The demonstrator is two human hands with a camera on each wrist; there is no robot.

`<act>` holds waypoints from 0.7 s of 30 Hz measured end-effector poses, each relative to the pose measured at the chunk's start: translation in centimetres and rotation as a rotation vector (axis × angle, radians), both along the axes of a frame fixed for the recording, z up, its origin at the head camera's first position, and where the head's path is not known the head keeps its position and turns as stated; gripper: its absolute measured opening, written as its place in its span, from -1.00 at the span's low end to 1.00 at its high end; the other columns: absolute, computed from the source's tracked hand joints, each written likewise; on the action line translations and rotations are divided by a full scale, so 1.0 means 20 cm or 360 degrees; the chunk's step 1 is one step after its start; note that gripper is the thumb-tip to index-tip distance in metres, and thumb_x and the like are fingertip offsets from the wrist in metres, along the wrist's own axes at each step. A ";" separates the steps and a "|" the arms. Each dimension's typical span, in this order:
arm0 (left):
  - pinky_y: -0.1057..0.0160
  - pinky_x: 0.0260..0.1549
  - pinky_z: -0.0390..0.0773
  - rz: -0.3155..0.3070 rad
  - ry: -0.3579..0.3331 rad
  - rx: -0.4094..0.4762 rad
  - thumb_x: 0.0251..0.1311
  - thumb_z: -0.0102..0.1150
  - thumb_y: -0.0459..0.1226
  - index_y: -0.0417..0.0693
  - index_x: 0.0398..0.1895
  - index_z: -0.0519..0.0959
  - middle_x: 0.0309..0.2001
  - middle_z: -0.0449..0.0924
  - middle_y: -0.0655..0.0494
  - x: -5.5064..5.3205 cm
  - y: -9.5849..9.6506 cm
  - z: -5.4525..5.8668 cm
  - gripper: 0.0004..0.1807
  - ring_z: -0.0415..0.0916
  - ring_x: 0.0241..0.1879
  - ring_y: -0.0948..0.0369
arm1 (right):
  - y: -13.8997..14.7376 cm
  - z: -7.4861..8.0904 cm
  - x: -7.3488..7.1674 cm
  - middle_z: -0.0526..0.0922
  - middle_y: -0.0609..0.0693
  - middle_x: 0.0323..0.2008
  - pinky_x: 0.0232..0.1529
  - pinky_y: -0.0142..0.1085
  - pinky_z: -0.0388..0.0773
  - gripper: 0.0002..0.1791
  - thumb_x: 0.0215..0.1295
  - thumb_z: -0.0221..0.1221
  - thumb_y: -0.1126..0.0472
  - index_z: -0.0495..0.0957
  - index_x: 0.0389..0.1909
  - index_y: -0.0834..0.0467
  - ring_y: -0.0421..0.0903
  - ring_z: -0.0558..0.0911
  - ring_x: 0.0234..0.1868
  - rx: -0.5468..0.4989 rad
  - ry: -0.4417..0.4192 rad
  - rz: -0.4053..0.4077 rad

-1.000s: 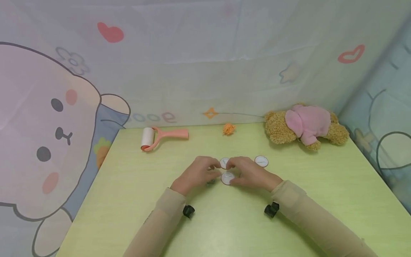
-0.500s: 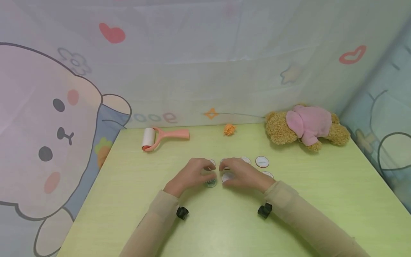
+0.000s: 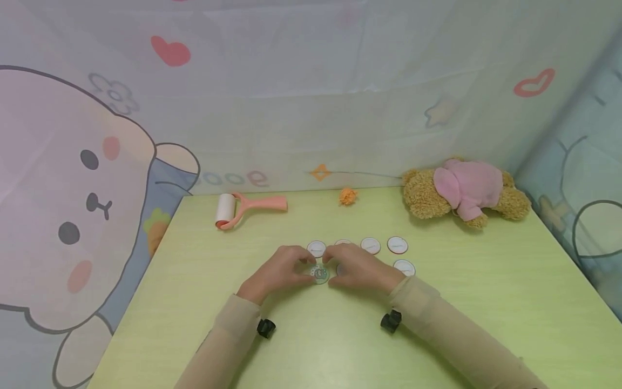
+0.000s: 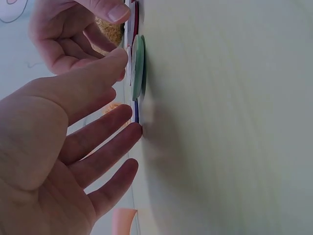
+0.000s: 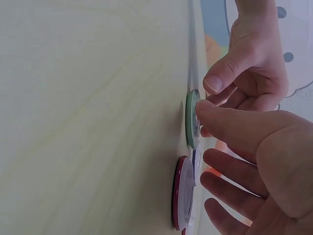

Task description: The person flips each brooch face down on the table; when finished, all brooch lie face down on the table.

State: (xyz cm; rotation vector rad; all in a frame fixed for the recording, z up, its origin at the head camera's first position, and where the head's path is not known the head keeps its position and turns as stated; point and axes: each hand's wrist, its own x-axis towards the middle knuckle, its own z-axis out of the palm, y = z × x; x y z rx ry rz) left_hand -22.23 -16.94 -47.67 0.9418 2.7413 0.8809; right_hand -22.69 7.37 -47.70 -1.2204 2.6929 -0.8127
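Note:
A green round pin badge, picture side up, lies flat on the table between my two hands. On its left is my left hand, thumb and forefinger tips at its edge; in the left wrist view the other fingers reach out loosely. From the right, my right hand holds its fingertips close to the same badge, partly covering a white-backed badge beneath the palm. Whether either thumb touches the green badge is hard to tell. More badges, pin backs up, lie behind and to the right, including one white badge and another.
Toward the back left lies a lint roller with a pink handle. A small orange crumpled ball sits at the table's rear edge. At the back right a teddy bear in pink lies on its side. A printed curtain hangs behind.
Both hands have shifted left, from around a white-backed badge to the green one. The green badge and several white-backed ones, hidden by the hands before, now show.

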 end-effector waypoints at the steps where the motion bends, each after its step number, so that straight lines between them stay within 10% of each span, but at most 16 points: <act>1: 0.04 0.09 0.63 -0.0001 0.0003 0.0001 0.11 0.61 -0.24 -0.18 -0.08 0.75 -0.10 0.76 0.03 0.00 0.00 0.00 -0.66 0.66 -0.03 0.08 | -0.01 0.00 0.00 0.72 -0.03 -0.08 0.09 -0.11 0.56 -0.56 0.10 0.55 0.18 0.63 -0.03 0.14 -0.06 0.62 -0.04 0.0015 -0.0002 -0.0010; 21: 0.00 0.19 0.58 0.0034 -0.0005 -0.0094 0.02 0.66 -0.28 -0.15 0.00 0.72 0.00 0.76 0.01 0.03 -0.01 -0.01 -0.55 0.66 0.07 0.05 | -0.06 -0.01 0.01 0.68 -0.09 -0.19 -0.12 -0.24 0.55 -0.62 0.13 0.56 0.16 0.62 -0.10 0.10 -0.16 0.52 -0.20 0.0141 0.0054 -0.0050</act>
